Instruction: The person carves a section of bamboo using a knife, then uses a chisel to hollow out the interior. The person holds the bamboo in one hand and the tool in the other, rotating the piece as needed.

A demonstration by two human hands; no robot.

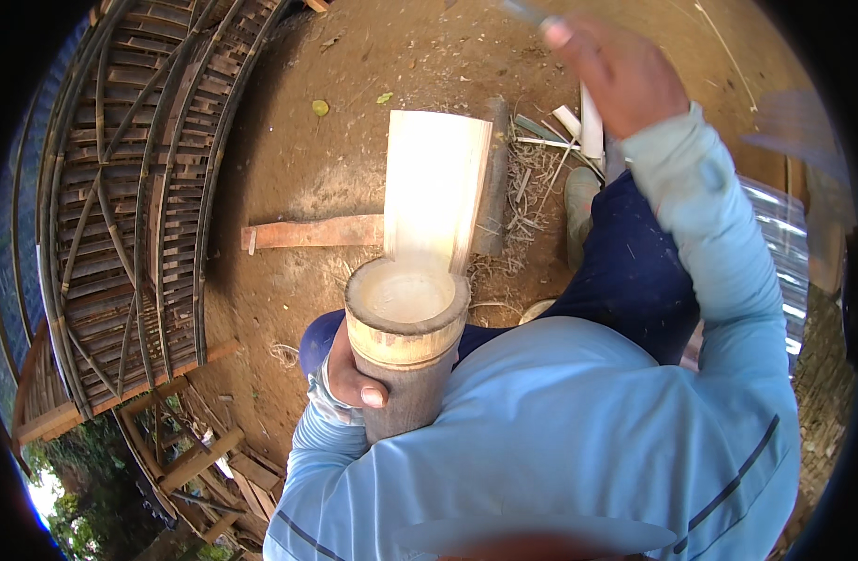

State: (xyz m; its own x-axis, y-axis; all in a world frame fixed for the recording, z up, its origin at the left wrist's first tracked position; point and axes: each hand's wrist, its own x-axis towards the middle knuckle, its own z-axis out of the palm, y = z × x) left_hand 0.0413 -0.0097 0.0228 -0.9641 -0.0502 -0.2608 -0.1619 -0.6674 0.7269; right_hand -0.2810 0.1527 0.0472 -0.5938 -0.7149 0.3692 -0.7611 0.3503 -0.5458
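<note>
The bamboo tube [406, 351] is in front of your chest, its lower part against your light blue shirt [560, 421] and its round open end facing up. Your left hand [350, 374] has its grip wrapped around the side of the tube, below the rim, thumb across the near face; the grip is as wide as the tube lets it be. Just under the rim the tube shows a pale band, while further down it is grey-brown; the hollow inside is pale too.

Your right hand [630, 84] is up in the air, well apart from the tube, beyond it and to its right. Its grip is closed on a grey tool [522, 11], blurred and partly cut off, so you cannot tell its full shape here.

Directly beyond the tube you have a broad pale board [436, 182]; whether the two touch cannot be told. Left of the board's lower end, and beyond the tube to its left, an orange-brown strip [317, 232] lies on the dirt ground [289, 299]. Beyond the tube to its right are a dark length of wood [492, 178], curly shavings [522, 192] and some pale strips [591, 126]. Well to the left of the tube stands a slatted bamboo structure [135, 187].
</note>
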